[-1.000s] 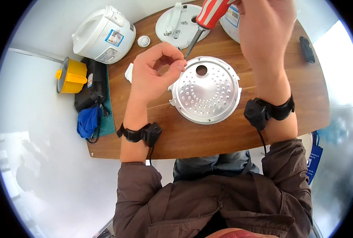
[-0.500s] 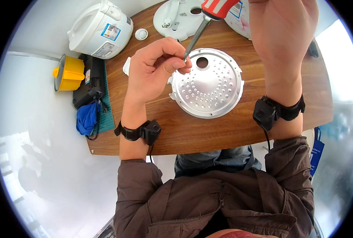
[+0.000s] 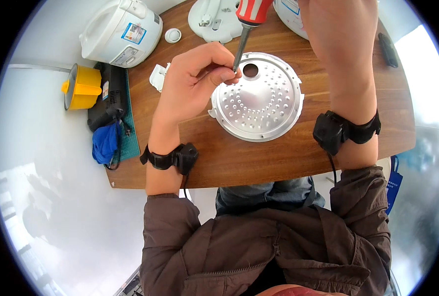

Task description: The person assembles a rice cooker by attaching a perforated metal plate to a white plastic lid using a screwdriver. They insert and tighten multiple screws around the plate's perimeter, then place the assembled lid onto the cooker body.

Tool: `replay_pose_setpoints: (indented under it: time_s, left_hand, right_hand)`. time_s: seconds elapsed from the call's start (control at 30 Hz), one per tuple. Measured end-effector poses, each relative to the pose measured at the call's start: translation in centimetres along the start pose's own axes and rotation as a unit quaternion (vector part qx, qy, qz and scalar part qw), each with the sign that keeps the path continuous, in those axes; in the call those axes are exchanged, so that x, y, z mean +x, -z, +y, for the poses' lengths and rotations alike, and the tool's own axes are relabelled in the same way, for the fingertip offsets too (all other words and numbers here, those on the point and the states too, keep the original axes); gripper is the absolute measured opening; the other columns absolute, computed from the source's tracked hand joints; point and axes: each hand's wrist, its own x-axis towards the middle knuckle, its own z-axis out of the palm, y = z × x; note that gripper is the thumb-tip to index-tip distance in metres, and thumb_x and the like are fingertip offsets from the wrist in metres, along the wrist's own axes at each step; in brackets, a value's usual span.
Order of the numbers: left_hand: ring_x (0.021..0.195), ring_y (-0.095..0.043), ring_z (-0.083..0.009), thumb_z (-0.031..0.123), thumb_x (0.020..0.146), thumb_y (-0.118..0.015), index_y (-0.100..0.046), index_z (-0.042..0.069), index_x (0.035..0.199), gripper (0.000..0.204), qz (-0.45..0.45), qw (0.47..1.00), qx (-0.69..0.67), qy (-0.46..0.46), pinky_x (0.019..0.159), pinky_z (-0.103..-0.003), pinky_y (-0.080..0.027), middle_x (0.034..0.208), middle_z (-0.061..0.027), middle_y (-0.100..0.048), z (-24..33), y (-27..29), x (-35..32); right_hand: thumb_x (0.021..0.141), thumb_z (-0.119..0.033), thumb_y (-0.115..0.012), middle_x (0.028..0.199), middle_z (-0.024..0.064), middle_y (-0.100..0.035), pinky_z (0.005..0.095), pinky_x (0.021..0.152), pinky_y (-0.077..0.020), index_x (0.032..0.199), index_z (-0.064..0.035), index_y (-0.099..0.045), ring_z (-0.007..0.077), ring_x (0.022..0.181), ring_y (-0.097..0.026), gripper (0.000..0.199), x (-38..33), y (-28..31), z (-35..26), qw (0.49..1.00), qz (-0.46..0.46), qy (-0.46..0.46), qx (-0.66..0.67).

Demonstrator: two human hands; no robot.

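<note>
My left hand [image 3: 194, 74] is closed in a pinch at the tip of a screwdriver [image 3: 251, 12]; a tiny metal piece there looks like a screw [image 3: 235, 72]. The screwdriver, with a red and white handle and a steel shaft, points down toward those fingertips. My right hand [image 3: 335, 29] is at its handle, the fingers cut off by the upper edge. Below and right of the pinch lies a round silver rice cooker inner lid [image 3: 259, 106], dimpled, with one round hole. My left fingertips overlap its upper left rim in view; whether they touch it I cannot tell.
At the back lies a white plastic lid part [image 3: 207, 24] with small screws on it. A white rice cooker [image 3: 123, 37], round cap [image 3: 173, 35], white plastic piece [image 3: 158, 77], yellow container [image 3: 86, 89] and blue cloth [image 3: 106, 143] are leftward. A black object [image 3: 388, 50] lies right.
The screwdriver has turned more upright, its handle shifting left, and its tip has moved slightly right with my left fingertips. My right hand has moved left and up. The whole view has shifted slightly.
</note>
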Motion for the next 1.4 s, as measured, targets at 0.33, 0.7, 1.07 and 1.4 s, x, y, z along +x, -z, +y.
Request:
replay_pose_setpoints:
  time_s: [0.33,0.7,1.07,1.4]
  left_hand:
    - [0.091,-0.068,-0.0171,-0.007,0.086,-0.073,-0.071,0.000,0.097,0.013,0.013,0.993,0.105,0.048,0.081,-0.030,-0.055,0.094,-0.0068,-0.070,-1.3,0.4,-6.0]
    - [0.096,-0.066,-0.0247,-0.006,0.078,-0.081,-0.078,0.005,0.094,0.020,0.043,0.986,0.145,0.073,0.083,-0.036,-0.057,0.106,-0.0077,-0.065,-5.8,-0.2,-9.7]
    - [0.098,-0.067,-0.0263,-0.006,0.078,-0.080,-0.077,0.005,0.094,0.019,0.013,0.987,0.081,0.137,0.083,-0.036,-0.057,0.105,-0.0090,-0.067,-5.6,-0.7,-9.9]
    - [0.095,-0.068,-0.0243,-0.006,0.080,-0.078,-0.076,0.005,0.094,0.018,0.025,0.988,0.087,0.129,0.082,-0.036,-0.056,0.098,-0.0085,-0.070,-5.5,-0.6,-10.1]
  right_hand:
    - [0.094,-0.014,-0.076,0.091,0.0068,-0.068,0.0244,0.073,-0.0559,0.129,0.0015,-0.064,0.0122,0.080,-0.065,0.041,-2.0,-1.8,0.4,0.941,-0.232,0.011,-0.245]
    - [0.093,-0.002,-0.070,0.122,0.0174,-0.067,0.0347,0.087,-0.0611,0.134,0.0002,-0.060,0.0279,0.104,-0.070,0.042,-3.5,-2.7,5.9,0.921,-0.384,-0.021,-0.061]
    - [0.091,-0.001,-0.070,0.120,0.0197,-0.068,0.0349,0.084,-0.0612,0.132,0.0022,-0.061,0.0291,0.100,-0.071,0.042,-2.0,-3.0,2.4,0.889,-0.428,-0.127,-0.101]
    - [0.092,0.000,-0.067,0.117,0.0198,-0.068,0.0349,0.083,-0.0603,0.131,0.0024,-0.061,0.0292,0.096,-0.072,0.040,-3.4,-2.5,3.4,0.900,-0.422,-0.065,-0.092]
